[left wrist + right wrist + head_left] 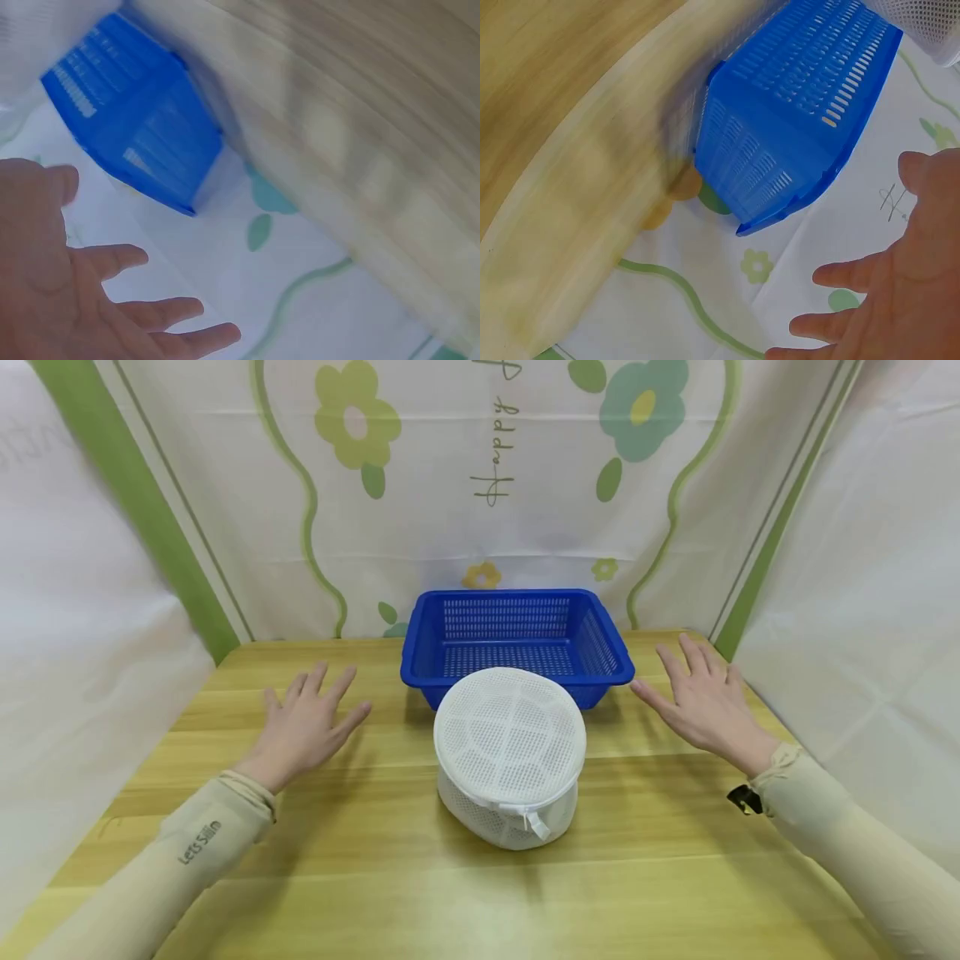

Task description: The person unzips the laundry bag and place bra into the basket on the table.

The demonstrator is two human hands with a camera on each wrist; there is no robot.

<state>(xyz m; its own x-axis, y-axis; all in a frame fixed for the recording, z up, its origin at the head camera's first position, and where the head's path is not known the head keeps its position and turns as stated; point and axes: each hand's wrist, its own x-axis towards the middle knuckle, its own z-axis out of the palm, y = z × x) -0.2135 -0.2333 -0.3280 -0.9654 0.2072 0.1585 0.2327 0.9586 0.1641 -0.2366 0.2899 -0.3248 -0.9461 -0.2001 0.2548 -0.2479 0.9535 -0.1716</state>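
Fingers [169, 310] spread, hovering left hand [303, 727] mid-left and right hand [705, 702] mid-right, apparently just readying, probably needing to reach inward for white mesh bag [510, 739] at frame centre.

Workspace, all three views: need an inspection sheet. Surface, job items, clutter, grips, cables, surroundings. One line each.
Surface: wood-grain table, glossy patch at the near side.
Job items: white mesh bag standing, lid on, tab facing the near side; blue basket upright behind it. Contact between them: cannot tell.
Clutter: nothing seen on the surface.
Grips: left grip and right grip are bare hands, fingers spread, holding nothing; small dark item at the right wrist, unidentified.
Cables: nothing seen.
Surroundings: flower-printed cloth behind the basket, pale cloth sides.
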